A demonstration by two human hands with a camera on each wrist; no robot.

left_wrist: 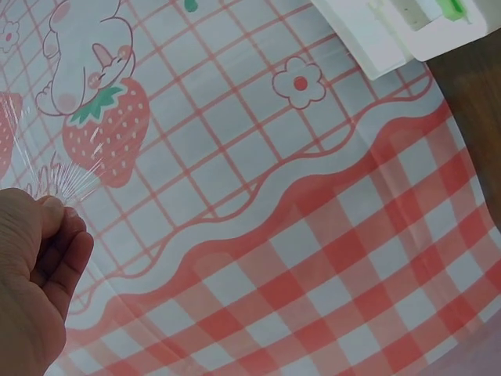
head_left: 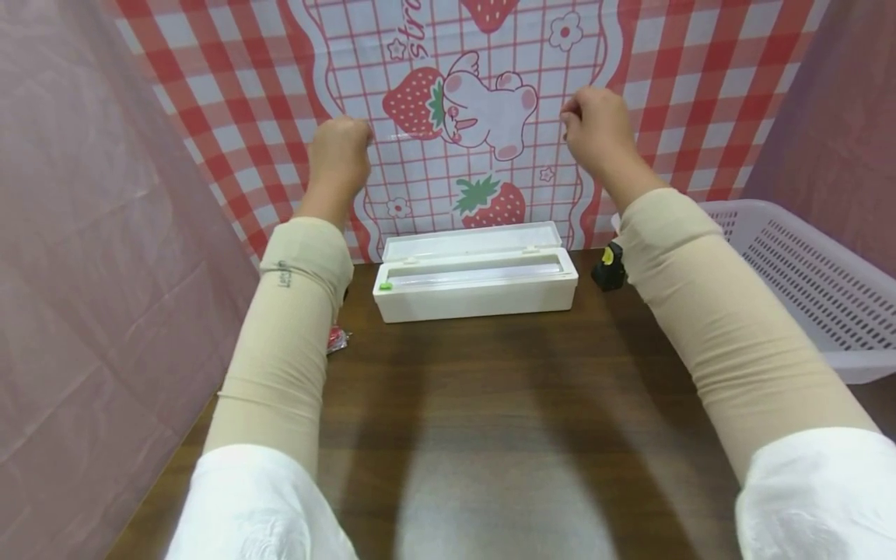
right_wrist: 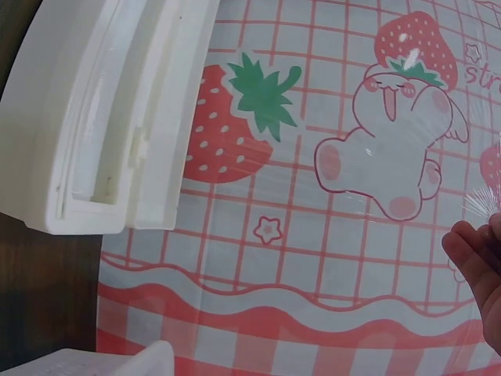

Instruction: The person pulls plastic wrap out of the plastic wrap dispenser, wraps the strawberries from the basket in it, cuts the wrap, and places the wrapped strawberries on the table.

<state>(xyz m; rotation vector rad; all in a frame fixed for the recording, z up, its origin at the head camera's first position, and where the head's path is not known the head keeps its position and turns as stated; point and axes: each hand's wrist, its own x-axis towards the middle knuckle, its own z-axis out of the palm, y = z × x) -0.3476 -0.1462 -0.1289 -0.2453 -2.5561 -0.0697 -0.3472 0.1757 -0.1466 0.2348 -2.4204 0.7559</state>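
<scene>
In the head view my left hand (head_left: 341, 155) and right hand (head_left: 598, 128) are raised apart in front of the patterned cloth. Between them stretches a clear sheet of cling film, nearly invisible there. Its pinched edge fans into fine creases at the left fingertips, where the cling film (left_wrist: 78, 176) shows best. The same fan of cling film (right_wrist: 481, 202) spreads from the right fingertips at the right wrist view's edge. Below stands a white cling film dispenser (head_left: 483, 302), its clear lid (head_left: 476, 239) tipped back and a green slider (head_left: 385, 286) at its left end.
A white perforated basket (head_left: 864, 359) stands at the right. A small black and yellow thing (head_left: 609, 268) shows beside the right sleeve. A red packet (head_left: 337, 339) lies partly behind the left forearm on the brown table (head_left: 448, 404). A strawberry-print cloth (head_left: 231, 101) hangs behind.
</scene>
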